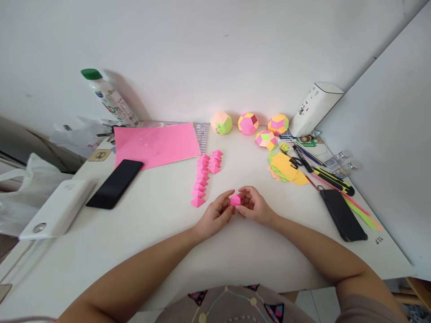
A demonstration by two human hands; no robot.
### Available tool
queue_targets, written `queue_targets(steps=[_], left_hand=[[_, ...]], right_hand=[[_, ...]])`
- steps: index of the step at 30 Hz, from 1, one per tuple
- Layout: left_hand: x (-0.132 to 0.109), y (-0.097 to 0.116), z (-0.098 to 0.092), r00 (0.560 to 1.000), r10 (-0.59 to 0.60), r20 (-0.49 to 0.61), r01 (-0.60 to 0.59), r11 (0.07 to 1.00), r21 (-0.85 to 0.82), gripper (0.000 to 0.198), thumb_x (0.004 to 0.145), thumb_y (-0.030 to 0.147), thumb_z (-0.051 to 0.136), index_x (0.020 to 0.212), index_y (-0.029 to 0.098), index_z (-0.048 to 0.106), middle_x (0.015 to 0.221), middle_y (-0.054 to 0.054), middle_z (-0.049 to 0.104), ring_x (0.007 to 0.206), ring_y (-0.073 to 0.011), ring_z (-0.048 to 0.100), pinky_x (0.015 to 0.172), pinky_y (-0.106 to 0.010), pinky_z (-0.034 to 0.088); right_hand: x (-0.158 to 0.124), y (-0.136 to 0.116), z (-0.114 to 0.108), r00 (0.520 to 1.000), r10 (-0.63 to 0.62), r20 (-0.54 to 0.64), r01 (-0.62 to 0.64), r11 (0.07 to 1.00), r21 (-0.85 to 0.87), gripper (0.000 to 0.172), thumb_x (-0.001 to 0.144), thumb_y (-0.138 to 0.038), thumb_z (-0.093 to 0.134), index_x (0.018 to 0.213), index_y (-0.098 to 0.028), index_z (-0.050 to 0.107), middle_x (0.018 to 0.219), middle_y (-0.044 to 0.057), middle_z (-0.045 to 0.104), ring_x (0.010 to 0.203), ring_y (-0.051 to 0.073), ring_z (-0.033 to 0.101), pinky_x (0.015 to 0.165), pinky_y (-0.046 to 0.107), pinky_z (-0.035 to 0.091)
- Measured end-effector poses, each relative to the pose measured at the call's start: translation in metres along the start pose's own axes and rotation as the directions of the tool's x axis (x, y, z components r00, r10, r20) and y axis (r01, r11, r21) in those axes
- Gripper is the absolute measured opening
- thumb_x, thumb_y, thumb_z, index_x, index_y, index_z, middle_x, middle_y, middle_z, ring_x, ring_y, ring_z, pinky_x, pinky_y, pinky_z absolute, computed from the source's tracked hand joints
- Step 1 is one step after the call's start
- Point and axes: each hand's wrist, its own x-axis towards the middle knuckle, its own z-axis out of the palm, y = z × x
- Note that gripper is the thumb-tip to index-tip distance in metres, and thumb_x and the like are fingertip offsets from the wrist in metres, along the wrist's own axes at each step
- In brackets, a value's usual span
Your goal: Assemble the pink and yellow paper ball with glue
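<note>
At the white table [161, 202], left hand [214, 213] and right hand [256, 207] pinch folded pink paper [235, 200], peak toward wall [188, 58], long axis unclear.

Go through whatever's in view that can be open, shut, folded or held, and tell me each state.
Small pink paper piece, folded
Left hand, holding it
Right hand, holding it too
Pink pieces in two rows, folded
Pink sheet, laid flat
Left-side black phone, screen dark
Green-capped bottle, closed
Paper balls, assembled
Scissors, open or shut unclear
Utility knife, blade not visible
</note>
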Motion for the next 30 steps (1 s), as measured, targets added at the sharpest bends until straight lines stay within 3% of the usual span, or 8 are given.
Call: queue_targets(steps=[6,10,13,16,19,22,24,30], left_hand=[[0.000,-0.012,0.000,0.992,0.126,0.011,-0.126,0.985,0.115,0.046,0.091,0.024,0.041,0.136,0.022,0.032,0.065,0.006,0.039,0.057,-0.0096,0.042,0.055,-0.023,0.037],[0.000,-0.013,0.001,0.983,0.173,0.055,-0.180,0.967,0.178,0.044,0.090,0.021,0.041,0.134,0.021,0.035,0.064,0.006,0.042,0.057,-0.0097,0.041,0.057,-0.024,0.037],[-0.001,-0.010,0.001,0.990,0.138,0.040,-0.142,0.981,0.128,0.042,0.089,0.021,0.042,0.131,0.020,0.039,0.064,0.005,0.043,0.058,-0.0101,0.042,0.059,-0.025,0.039],[-0.002,-0.005,0.001,0.998,0.064,-0.009,-0.064,0.997,0.050,0.041,0.087,0.022,0.045,0.128,0.019,0.043,0.063,0.006,0.039,0.058,-0.0101,0.041,0.060,-0.026,0.039],[-0.002,0.000,0.000,0.999,0.010,-0.049,-0.010,1.000,0.011,0.040,0.085,0.025,0.048,0.125,0.019,0.045,0.063,0.006,0.033,0.056,-0.0092,0.037,0.055,-0.024,0.035],[-0.001,0.003,-0.001,0.998,-0.017,-0.053,0.017,1.000,0.005,0.040,0.085,0.027,0.049,0.124,0.018,0.045,0.063,0.007,0.032,0.055,-0.0087,0.034,0.052,-0.023,0.032],[-0.001,0.003,-0.001,0.999,-0.016,-0.051,0.018,1.000,0.025,0.040,0.085,0.027,0.050,0.124,0.019,0.046,0.063,0.007,0.031,0.055,-0.0088,0.033,0.053,-0.023,0.032],[0.002,0.002,0.002,0.994,-0.037,-0.102,0.035,0.999,-0.020,0.040,0.084,0.035,0.056,0.119,0.020,0.047,0.078,0.001,0.052,0.065,-0.0106,0.048,0.060,-0.026,0.042]], right_hand=[[0.001,-0.002,0.001,0.997,-0.058,0.044,0.066,0.970,-0.233,0.006,0.076,-0.020,0.058,0.079,-0.016,0.055,0.082,0.004,0.059,0.067,0.012,0.056,0.059,0.026,0.046],[0.000,0.000,0.002,0.984,-0.169,0.047,0.175,0.941,-0.288,0.004,0.070,-0.015,0.058,0.072,-0.016,0.054,0.080,0.003,0.058,0.060,0.010,0.049,0.052,0.024,0.040],[0.000,-0.001,0.001,0.981,-0.185,0.057,0.194,0.936,-0.295,0.008,0.068,-0.011,0.054,0.074,-0.016,0.056,0.076,0.002,0.057,0.057,0.009,0.047,0.050,0.023,0.038],[0.000,-0.003,-0.001,0.987,-0.150,0.062,0.161,0.950,-0.266,0.011,0.068,-0.010,0.052,0.075,-0.016,0.056,0.073,0.001,0.056,0.058,0.010,0.049,0.051,0.024,0.040],[-0.001,-0.004,-0.003,0.993,-0.094,0.066,0.101,0.988,-0.117,0.006,0.073,-0.013,0.052,0.073,-0.018,0.048,0.071,0.000,0.055,0.059,0.011,0.053,0.052,0.025,0.044],[-0.002,-0.004,-0.004,0.996,-0.060,0.060,0.059,0.998,0.019,0.009,0.080,-0.021,0.054,0.083,-0.020,0.045,0.071,-0.001,0.055,0.059,0.011,0.056,0.053,0.026,0.047],[-0.002,-0.005,-0.003,0.997,-0.043,0.057,0.042,0.999,0.019,0.016,0.082,-0.027,0.057,0.092,-0.020,0.046,0.072,-0.002,0.056,0.059,0.011,0.057,0.054,0.026,0.048],[-0.001,-0.003,-0.003,0.998,-0.021,0.051,0.021,1.000,0.008,0.018,0.086,-0.033,0.056,0.094,-0.018,0.051,0.070,0.001,0.064,0.064,0.013,0.064,0.058,0.027,0.051]])
